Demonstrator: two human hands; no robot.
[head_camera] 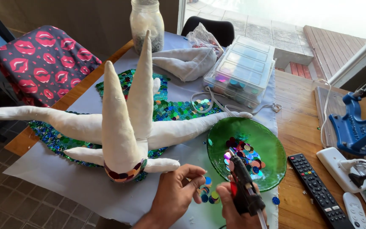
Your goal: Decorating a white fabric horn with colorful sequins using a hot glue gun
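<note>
A black glue gun is grasped in the right hand, its nozzle pointed away from the wearer toward a green glass bowl just beyond the hand; round sequins of several colours are heaped in the bowl. The left hand is seen with fingers curled, the fingertips pinched together on a small sequin held just beside the gun, though the grip is partly hidden. A few loose sequins are scattered between the two hands on a pale grey sheet by which the wooden tabletop is covered.

Just beyond the left hand, a white stuffed fabric figure with long tapering limbs is laid over a patch of green-blue sequinned fabric; two limbs are raised upright, and a band of sequins is fixed around its near end. Farther off, a clear compartmented storage box, a glass jar and a second stuffed piece are shown. To the right of the right hand lie a black remote control, a white power strip and a blue press tool.
</note>
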